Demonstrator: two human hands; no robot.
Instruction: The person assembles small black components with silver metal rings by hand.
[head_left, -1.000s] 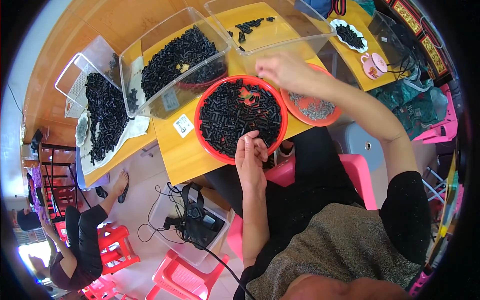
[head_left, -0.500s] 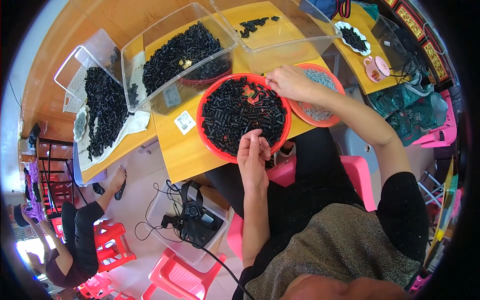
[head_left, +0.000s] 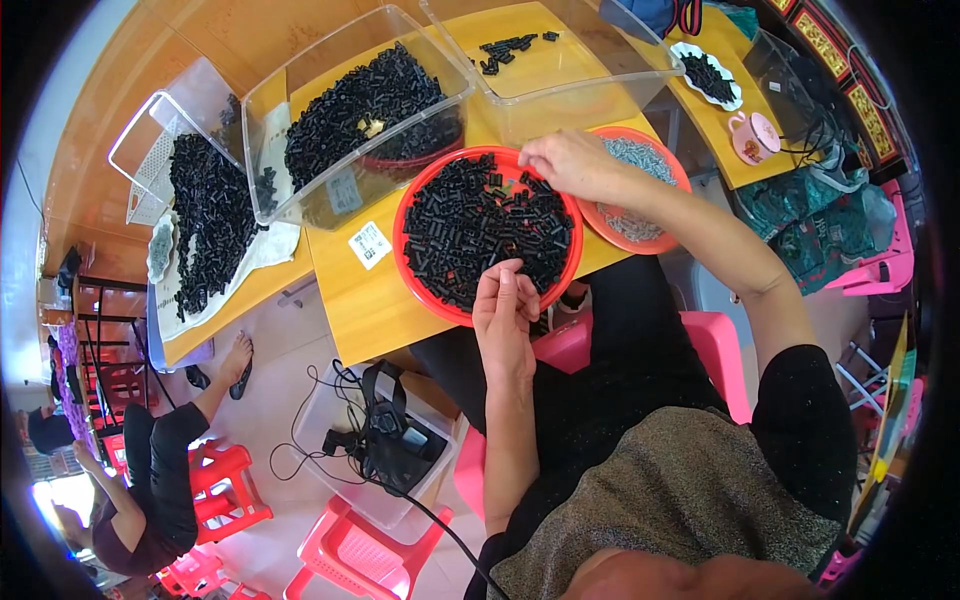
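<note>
Small black tube-like pieces (head_left: 470, 215) fill a round red basin (head_left: 403, 262) on the table in front of me. Over its near right edge, my left hand (head_left: 506, 312) is held palm up with thumb and fingers curled together. What lies in its grip is too small to make out. At the far right rim my right hand (head_left: 568, 162) reaches across with its fingertips pinched over the black pieces. Anything between those fingertips is hidden. Under my right wrist sits an orange-red basin (head_left: 682, 180) of small grey metal pieces (head_left: 640, 160), partly covered by the forearm.
Behind the red basin stands a clear plastic bin (head_left: 262, 130) heaped with black pieces; another clear bin (head_left: 560, 105) is beside it. More black pieces (head_left: 208, 225) lie on a white cloth at left. A pink cup (head_left: 755, 138) stands at right. Another person (head_left: 150, 480) sits at left.
My right hand has shifted slightly left over the basin. Black pieces there have moved, covering much of the coloured bottom patch. My left hand stays nearly still. The other person's hand and dark cap have lowered.
</note>
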